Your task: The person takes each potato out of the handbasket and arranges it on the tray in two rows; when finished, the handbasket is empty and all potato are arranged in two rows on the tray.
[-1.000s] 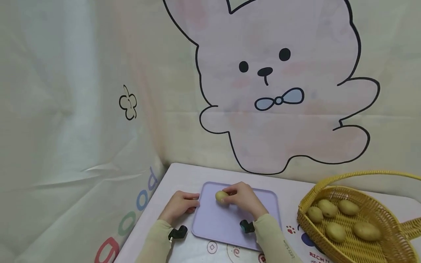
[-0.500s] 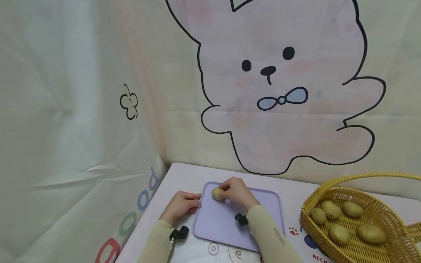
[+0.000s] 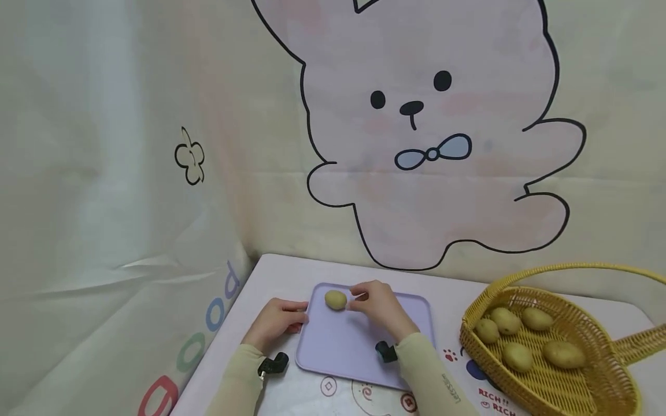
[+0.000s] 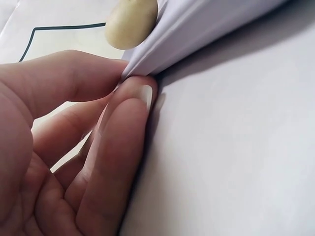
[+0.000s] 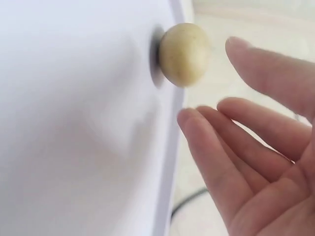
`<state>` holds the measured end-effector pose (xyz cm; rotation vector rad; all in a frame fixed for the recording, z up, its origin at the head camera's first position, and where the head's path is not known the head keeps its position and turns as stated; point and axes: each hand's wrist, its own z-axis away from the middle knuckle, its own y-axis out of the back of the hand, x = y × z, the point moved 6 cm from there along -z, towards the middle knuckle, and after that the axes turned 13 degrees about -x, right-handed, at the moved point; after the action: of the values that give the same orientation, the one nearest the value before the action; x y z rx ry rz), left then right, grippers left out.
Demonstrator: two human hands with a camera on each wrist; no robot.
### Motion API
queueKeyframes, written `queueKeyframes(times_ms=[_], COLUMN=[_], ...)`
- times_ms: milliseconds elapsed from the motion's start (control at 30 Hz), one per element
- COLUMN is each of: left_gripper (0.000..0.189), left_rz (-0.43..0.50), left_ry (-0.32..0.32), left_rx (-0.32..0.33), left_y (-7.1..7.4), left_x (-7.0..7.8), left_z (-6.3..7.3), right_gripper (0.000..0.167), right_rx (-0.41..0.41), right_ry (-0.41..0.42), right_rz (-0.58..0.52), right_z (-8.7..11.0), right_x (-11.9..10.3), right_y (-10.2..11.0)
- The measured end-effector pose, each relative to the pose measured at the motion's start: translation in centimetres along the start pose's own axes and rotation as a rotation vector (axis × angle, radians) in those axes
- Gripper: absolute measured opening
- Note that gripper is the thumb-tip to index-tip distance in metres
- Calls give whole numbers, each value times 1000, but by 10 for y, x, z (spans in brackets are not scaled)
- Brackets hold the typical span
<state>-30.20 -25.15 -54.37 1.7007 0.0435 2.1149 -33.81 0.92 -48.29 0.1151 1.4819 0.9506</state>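
A small yellowish potato (image 3: 335, 300) lies on the lilac tray (image 3: 333, 346), near its far left corner. Just to the right of it is my right hand (image 3: 380, 306), its thumb and fingers spread apart with nothing between them; the right wrist view shows a gap between the fingertips and the potato (image 5: 184, 55). My left hand (image 3: 277, 320) is at the tray's left edge. In the left wrist view its thumb and fingers pinch the tray's rim (image 4: 157, 51).
A yellow wicker basket (image 3: 598, 381) with a tall handle stands on the right of the white table (image 3: 291, 271), holding several potatoes (image 3: 564, 354). A printed cloth backdrop (image 3: 281, 219) rises behind and on the left.
The right hand carried the potato toward the tray's far left corner and let go of it. It has drawn back slightly to the right. The left hand stays at the rim.
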Motion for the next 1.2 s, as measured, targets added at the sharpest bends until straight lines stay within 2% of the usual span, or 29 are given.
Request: queueKeyframes(times_ms=[100,200,300,433,567,700,800,933,1033,1200], left_gripper=[42,42,43,44,45,47,47,48,48,49], left_rz=[-21,-40,-51,-67,-71,-79,-94,-114,-105,-99], left_ry=[21,52,71,91,86,77,92,130,135,119], left_rx=[9,47,72,79,75,73,85,116,120,118], left_y=[11,27,39,49,53,58,64,73,74,73], left_x=[-4,-11,-17,-22,-23,-23,-27,-37,-40,-38], left_z=[7,19,27,32,33,30,30,37,40,37], right_gripper=[42,42,41,37,33,32,33,38,39,39], right_rx=[-18,-69,-93,-107,-135,-157,-153,-147,-139,-135], right_ry=[28,96,140,168,179,107,39,-64,-127,-166], right_rz=[18,59,79,74,130,224,264,299,345,357], right_z=[24,46,74,119,162,190,197,188,180,167], right_x=[-4,-12,-17,-10,3,22,38,58,72,90], right_y=[-2,-5,3,27,59,95,125,158,176,194])
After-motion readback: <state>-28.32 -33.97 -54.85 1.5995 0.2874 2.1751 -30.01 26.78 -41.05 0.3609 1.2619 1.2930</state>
